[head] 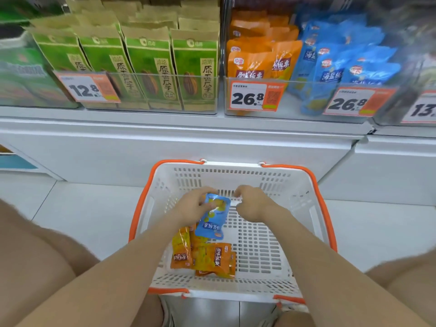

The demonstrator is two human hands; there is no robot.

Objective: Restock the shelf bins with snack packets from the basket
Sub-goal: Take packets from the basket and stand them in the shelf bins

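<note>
Inside the basket (306, 220), the left hand (191, 206) grips the blue packet (212, 220) by its top, long axis running twelve to six. The matching blue bin (335, 67) lies at one o'clock. The right hand (250, 204) is nearer it, fingers curled; I cannot tell whether it holds anything.

You face a white shelf unit (165, 142) whose plain base panel meets a glossy white tiled floor (82, 208) under bright, even light.

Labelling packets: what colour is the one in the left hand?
Blue, with yellow print: the packet gripped by the left hand. Head view, the only one.
</note>
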